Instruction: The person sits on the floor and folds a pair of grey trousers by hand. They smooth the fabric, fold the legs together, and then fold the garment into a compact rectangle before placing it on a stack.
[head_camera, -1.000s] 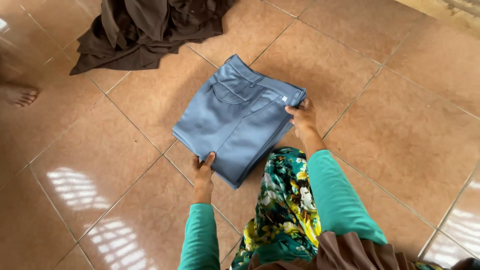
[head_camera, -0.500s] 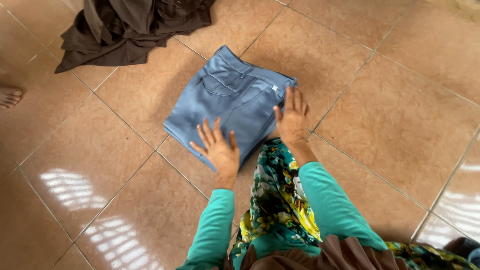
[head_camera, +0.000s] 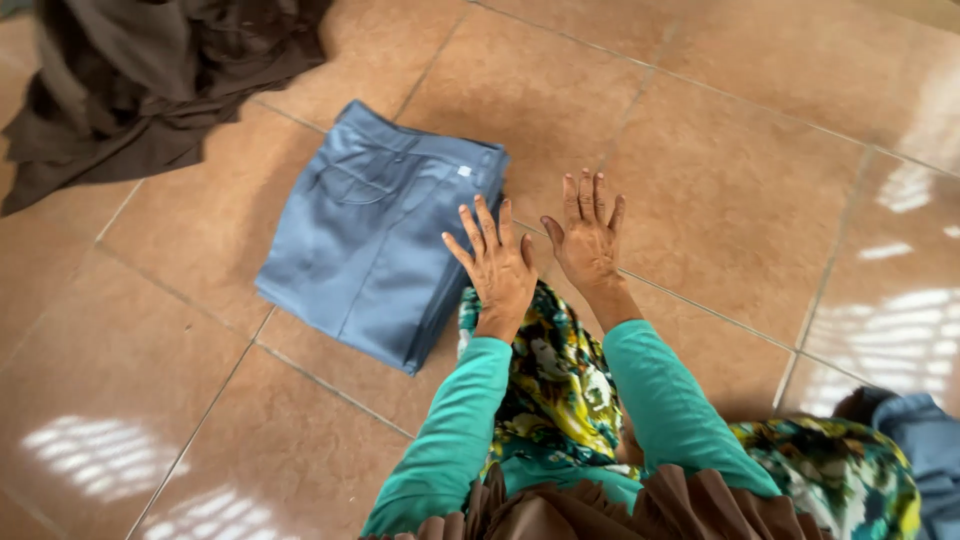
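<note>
The folded blue trousers (head_camera: 375, 235) are seen from the head camera lying flat on the glossy brown tiled floor (head_camera: 720, 150), waistband towards the top of the view and a back pocket showing. The left hand (head_camera: 497, 265) is held open with the fingers spread, nothing gripped, just beside the right edge of the trousers; whether it touches the cloth cannot be told. The right hand (head_camera: 588, 238) is likewise spread flat and empty, over bare tile, close beside the left hand and apart from the trousers. Teal sleeves (head_camera: 660, 395) cover both forearms, and a patterned green and yellow cloth (head_camera: 555, 390) hangs between them. A crumpled dark brown garment (head_camera: 140, 80) lies on the floor at upper left, near the trousers without touching them.
</note>
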